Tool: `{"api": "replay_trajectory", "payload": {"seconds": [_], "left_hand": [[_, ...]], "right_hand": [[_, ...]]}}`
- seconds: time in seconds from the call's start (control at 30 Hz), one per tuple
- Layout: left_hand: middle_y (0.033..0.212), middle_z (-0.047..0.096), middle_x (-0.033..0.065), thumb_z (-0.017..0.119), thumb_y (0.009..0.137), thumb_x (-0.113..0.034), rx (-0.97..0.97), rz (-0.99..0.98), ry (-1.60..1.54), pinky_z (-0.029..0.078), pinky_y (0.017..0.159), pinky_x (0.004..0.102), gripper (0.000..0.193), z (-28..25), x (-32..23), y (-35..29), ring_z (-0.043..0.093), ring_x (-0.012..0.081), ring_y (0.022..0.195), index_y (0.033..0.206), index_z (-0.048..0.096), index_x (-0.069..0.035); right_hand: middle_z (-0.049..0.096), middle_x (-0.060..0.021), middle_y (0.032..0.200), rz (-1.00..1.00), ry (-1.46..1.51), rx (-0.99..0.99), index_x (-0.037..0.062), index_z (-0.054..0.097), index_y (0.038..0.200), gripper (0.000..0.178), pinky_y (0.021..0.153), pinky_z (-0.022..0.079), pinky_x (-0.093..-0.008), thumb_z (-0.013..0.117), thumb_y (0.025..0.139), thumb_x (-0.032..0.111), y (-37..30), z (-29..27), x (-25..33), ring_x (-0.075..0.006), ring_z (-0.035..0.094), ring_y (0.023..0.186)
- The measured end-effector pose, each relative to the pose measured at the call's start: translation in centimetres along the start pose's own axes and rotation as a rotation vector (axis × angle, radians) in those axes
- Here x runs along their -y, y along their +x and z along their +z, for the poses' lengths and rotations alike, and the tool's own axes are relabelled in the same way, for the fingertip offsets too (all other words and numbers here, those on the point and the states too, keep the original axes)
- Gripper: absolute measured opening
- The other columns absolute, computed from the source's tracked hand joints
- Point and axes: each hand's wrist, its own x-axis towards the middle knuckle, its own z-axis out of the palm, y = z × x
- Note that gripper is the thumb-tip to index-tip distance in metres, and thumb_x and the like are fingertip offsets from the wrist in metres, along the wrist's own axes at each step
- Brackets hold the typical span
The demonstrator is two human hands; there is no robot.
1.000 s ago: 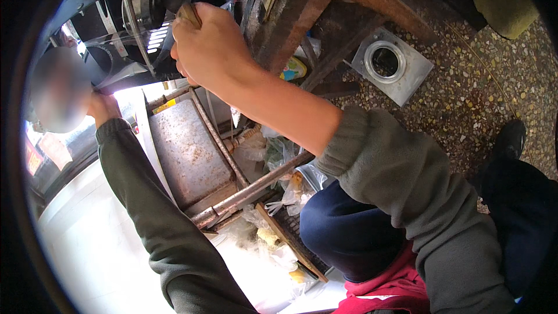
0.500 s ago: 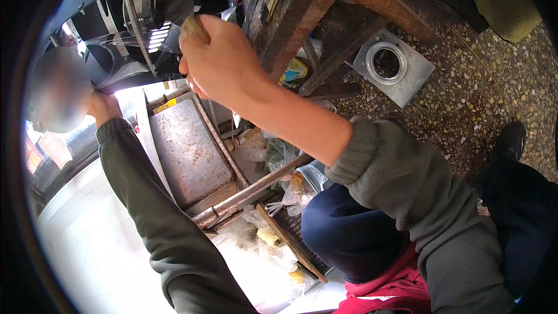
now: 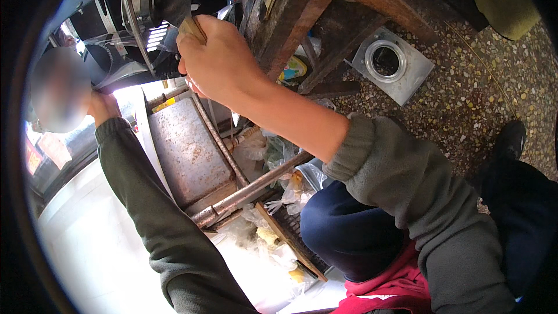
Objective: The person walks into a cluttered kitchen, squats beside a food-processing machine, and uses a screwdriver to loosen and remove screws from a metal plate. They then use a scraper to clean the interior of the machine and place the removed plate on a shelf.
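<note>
My right hand [image 3: 218,58] is closed round a small wooden-looking handle [image 3: 192,29], close under a black metal housing [image 3: 165,70]. A dark, flat piece [image 3: 176,1] rises just above the handle; I cannot tell whether it belongs to it. White slots and a thin metal rod [image 3: 135,20] show on the housing left of this hand. My left hand [image 3: 104,107] is raised at the housing's lower left edge, its fingers hidden behind a blurred patch.
Below the housing stands a rusty metal box [image 3: 186,145] with metal bars [image 3: 256,189]. Plastic bags [image 3: 293,189] lie under them. Wooden legs [image 3: 302,17] rise at the upper middle. A square metal plate with a round opening [image 3: 401,84] lies on the speckled floor [image 3: 465,99].
My right hand and the wooden-looking handle have shifted very slightly left. My left hand stays at the housing's edge.
</note>
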Motion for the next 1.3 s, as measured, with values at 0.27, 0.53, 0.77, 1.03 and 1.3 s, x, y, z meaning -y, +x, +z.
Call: {"api": "replay_trajectory", "payload": {"seconds": [0.27, 0.53, 0.77, 1.03, 1.3], "left_hand": [[0.113, 0.066, 0.0153, 0.051, 0.096, -0.011, -0.130, -0.037, 0.129, 0.061, 0.085, 0.0417, 0.022, 0.7, -0.6, -1.3, 0.068, 0.0282, 0.098, 0.110, 0.061, 0.003], [0.112, 0.065, 0.0188, 0.041, 0.092, -0.008, -0.244, -0.164, -0.058, 0.063, 0.083, 0.0433, 0.029, 3.7, -3.0, -2.2, 0.069, 0.0319, 0.096, 0.107, 0.061, 0.007], [0.110, 0.065, 0.0191, 0.041, 0.091, -0.007, -0.231, -0.101, 0.070, 0.063, 0.082, 0.0443, 0.027, 3.3, -2.4, -2.3, 0.069, 0.0323, 0.094, 0.104, 0.061, 0.007], [0.102, 0.065, 0.0181, 0.048, 0.088, -0.006, -0.216, -0.058, 0.130, 0.061, 0.074, 0.0426, 0.017, 1.8, -1.4, -1.9, 0.067, 0.0285, 0.085, 0.093, 0.059, 0.005], [0.096, 0.064, 0.0176, 0.054, 0.086, -0.005, -0.158, -0.029, 0.265, 0.060, 0.067, 0.0408, 0.011, 0.6, -1.0, -1.1, 0.064, 0.0246, 0.078, 0.084, 0.058, 0.005]], "right_hand": [[0.062, -0.0137, 0.075, -0.005, -0.078, -0.006, -0.0007, 0.060, 0.097, 0.015, 0.056, 0.047, -0.0378, 0.058, 0.099, 0.014, -0.2, -0.1, 1.5, -0.0242, 0.060, 0.065], [0.069, -0.0321, 0.092, -0.068, -0.312, -0.063, -0.0086, 0.060, 0.097, 0.020, 0.081, 0.056, -0.0502, 0.063, 0.095, 0.011, -1.4, 0.0, 3.8, -0.0473, 0.070, 0.091], [0.069, -0.0317, 0.093, -0.079, -0.248, -0.033, -0.0097, 0.062, 0.100, 0.021, 0.081, 0.056, -0.0502, 0.064, 0.094, 0.011, -3.0, 0.0, 3.2, -0.0482, 0.071, 0.091], [0.070, -0.0223, 0.084, -0.036, -0.363, -0.022, -0.0031, 0.064, 0.102, 0.023, 0.073, 0.057, -0.0455, 0.063, 0.097, 0.020, 0.5, -0.1, 2.0, -0.0365, 0.073, 0.082], [0.070, -0.0215, 0.083, -0.186, -0.318, -0.062, -0.0036, 0.063, 0.098, 0.022, 0.072, 0.055, -0.0453, 0.063, 0.097, 0.018, -2.7, 0.3, 1.1, -0.0361, 0.071, 0.077]]}}
